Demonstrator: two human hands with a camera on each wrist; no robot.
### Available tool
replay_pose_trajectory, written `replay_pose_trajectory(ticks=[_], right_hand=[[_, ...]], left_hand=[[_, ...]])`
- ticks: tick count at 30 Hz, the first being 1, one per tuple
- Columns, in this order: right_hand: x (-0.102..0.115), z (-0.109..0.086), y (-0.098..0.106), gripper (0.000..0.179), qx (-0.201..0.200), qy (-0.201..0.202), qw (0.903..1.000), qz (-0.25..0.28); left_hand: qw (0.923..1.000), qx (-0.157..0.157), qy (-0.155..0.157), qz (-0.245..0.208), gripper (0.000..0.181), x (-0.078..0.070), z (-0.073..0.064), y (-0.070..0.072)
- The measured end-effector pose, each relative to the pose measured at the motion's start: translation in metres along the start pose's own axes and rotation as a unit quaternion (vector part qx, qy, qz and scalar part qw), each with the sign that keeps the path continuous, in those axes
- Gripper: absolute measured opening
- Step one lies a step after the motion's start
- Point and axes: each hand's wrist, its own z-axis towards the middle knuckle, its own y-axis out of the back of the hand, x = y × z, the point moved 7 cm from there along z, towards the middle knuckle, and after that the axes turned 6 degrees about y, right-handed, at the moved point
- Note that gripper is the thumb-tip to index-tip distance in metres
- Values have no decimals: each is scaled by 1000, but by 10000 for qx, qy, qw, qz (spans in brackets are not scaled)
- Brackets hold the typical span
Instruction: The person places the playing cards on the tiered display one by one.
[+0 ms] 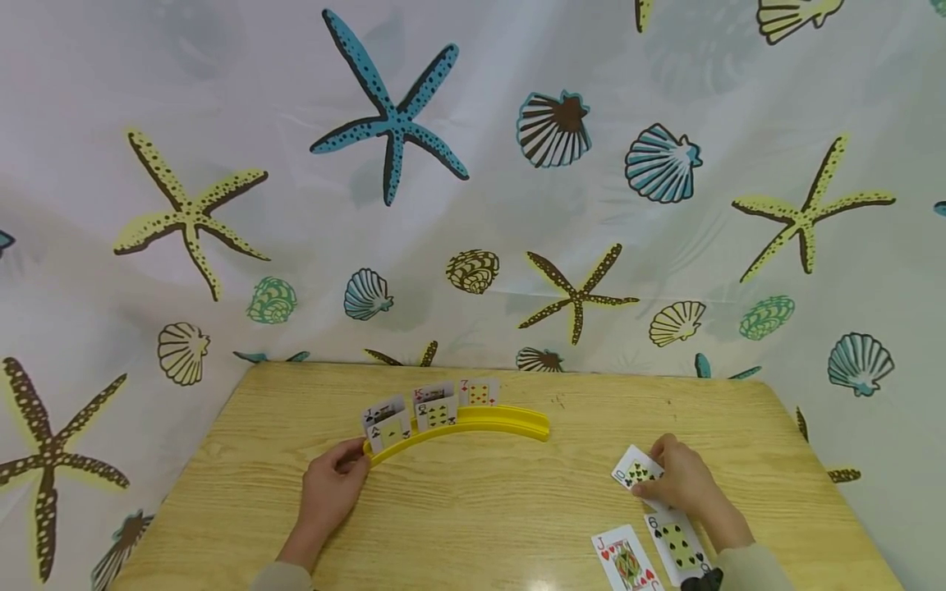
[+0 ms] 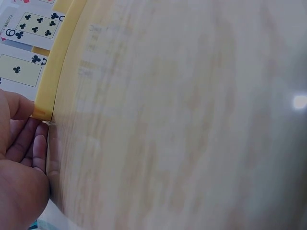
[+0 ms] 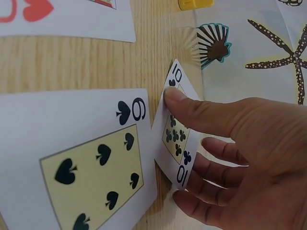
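Note:
A curved yellow card holder point(image 1: 510, 420) stands on the table with several playing cards upright in it. In front are an ace of clubs point(image 1: 389, 432) and a six of clubs point(image 1: 437, 413); behind are a black jack, a red king point(image 1: 434, 395) and a seven of diamonds point(image 1: 479, 392). My left hand point(image 1: 331, 484) pinches the holder's left end between thumb and fingers. At the right, my right hand point(image 1: 687, 480) holds a ten of clubs point(image 3: 172, 132), thumb on its face and fingers behind. The card is tilted up, close beside the six of spades point(image 3: 98, 143).
A jack of hearts point(image 1: 626, 562) lies face up left of the six of spades, near the table's front. Behind the wooden table point(image 1: 473, 501) hangs a white cloth point(image 1: 473, 205) printed with starfish and shells.

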Motion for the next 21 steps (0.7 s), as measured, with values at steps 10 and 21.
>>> replay_pose_trajectory(ticks=[10,21], right_hand=[[14,-3,12,19,-434,652,9969,-49],[36,-1,29,20,-765,1259,9862,750]], left_hand=[[10000,9,59,-1,33,0,0,-1],[10000,9,76,-50,33,-1,-1,-1]])
